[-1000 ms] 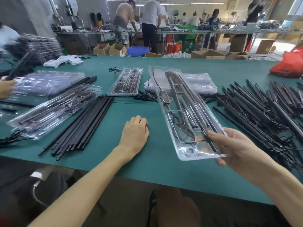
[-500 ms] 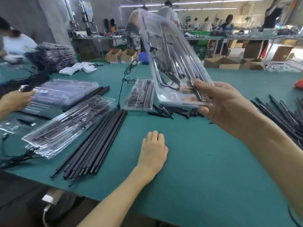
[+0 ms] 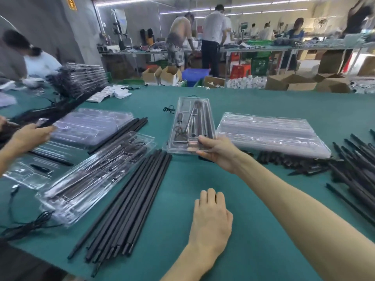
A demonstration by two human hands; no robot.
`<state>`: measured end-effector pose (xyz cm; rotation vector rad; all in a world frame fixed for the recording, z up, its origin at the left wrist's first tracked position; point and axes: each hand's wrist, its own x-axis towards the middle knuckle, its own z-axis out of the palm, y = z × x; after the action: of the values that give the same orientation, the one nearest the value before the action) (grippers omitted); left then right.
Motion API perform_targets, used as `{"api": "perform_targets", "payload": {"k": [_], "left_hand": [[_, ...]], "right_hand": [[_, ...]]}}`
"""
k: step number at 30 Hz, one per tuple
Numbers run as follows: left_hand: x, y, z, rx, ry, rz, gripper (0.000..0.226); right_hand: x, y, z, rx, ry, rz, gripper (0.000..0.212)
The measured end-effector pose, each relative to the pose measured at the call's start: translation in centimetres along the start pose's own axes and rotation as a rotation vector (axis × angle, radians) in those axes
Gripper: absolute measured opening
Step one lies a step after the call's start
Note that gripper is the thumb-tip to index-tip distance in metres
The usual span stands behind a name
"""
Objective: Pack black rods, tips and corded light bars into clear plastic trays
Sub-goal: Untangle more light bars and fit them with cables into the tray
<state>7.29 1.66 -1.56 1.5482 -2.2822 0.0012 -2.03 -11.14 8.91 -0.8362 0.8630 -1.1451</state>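
Observation:
My right hand (image 3: pixel 218 152) grips the near end of a filled clear plastic tray (image 3: pixel 191 122) that holds black rods and a corded light bar; the tray lies flat at the table's middle, on another tray. My left hand (image 3: pixel 211 218) rests palm down on the green table (image 3: pixel 233 250), holding nothing. A bundle of black rods (image 3: pixel 129 205) lies to its left. A stack of empty clear trays (image 3: pixel 272 133) sits right of the held tray, with black tips (image 3: pixel 292 161) in front of it. More rods (image 3: pixel 357 165) are piled at the far right.
Filled trays (image 3: pixel 95 177) lie at the left beside loose black cords (image 3: pixel 26 226). Another person's hand (image 3: pixel 30 134) works over more trays (image 3: pixel 89 128) at the far left. A loose cord (image 3: pixel 169 109) lies behind the held tray. Workers, benches and boxes fill the background.
My right hand has brought the filled tray down from the air and forward, laying it flat on the tray at the table's middle. My left hand has stayed on the table.

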Motion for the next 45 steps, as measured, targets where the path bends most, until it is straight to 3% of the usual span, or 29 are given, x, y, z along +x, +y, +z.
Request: {"api": "perform_targets", "payload": {"k": [3, 8, 12, 14, 15, 17, 19, 21, 23, 29, 34, 45], "left_hand": [[0.1, 0.0, 0.0, -0.012, 0.014, -0.011, 0.029], [0.0, 0.0, 0.1, -0.006, 0.003, -0.008, 0.028], [-0.1, 0.0, 0.2, -0.007, 0.008, -0.02, 0.024], [-0.2, 0.0, 0.3, -0.004, -0.003, -0.022, 0.023], [-0.2, 0.0, 0.2, -0.003, -0.008, -0.024, 0.023], [-0.2, 0.0, 0.1, -0.008, -0.01, -0.025, 0.023], [-0.2, 0.2, -0.1, -0.008, -0.02, -0.025, 0.026], [-0.2, 0.2, -0.2, -0.011, -0.029, -0.031, 0.027], [-0.1, 0.2, -0.1, -0.014, -0.038, -0.04, 0.024], [-0.1, 0.0, 0.2, -0.031, -0.001, -0.044, 0.018], [-0.1, -0.2, 0.5, -0.029, 0.027, -0.032, 0.014], [0.2, -0.2, 0.4, 0.001, 0.048, -0.022, 0.013]], "right_hand": [[2.6, 1.8, -0.4, -0.032, 0.043, 0.042, 0.026], [5.4, 3.7, -0.5, 0.013, 0.14, 0.05, 0.029], [6.4, 3.4, 0.7, 0.03, 0.174, -0.015, 0.071], [6.6, 3.5, 0.8, -0.053, 0.171, -0.013, 0.078], [6.4, 3.5, 0.8, -0.134, 0.168, -0.008, 0.072], [6.0, 3.9, 0.6, -0.442, 0.223, -0.047, 0.038], [5.5, 4.3, 0.0, -0.684, 0.294, -0.127, 0.032], [4.8, 4.6, -0.5, -0.773, 0.325, -0.179, 0.016], [4.3, 4.7, -1.2, -0.802, 0.388, -0.202, 0.036], [2.7, 4.9, -2.6, -0.897, 0.461, -0.303, 0.045], [-0.7, 5.6, -3.4, -0.881, 0.436, -0.291, 0.029], [-12.7, 6.4, -8.3, -0.986, 0.351, -0.299, 0.018]]}}
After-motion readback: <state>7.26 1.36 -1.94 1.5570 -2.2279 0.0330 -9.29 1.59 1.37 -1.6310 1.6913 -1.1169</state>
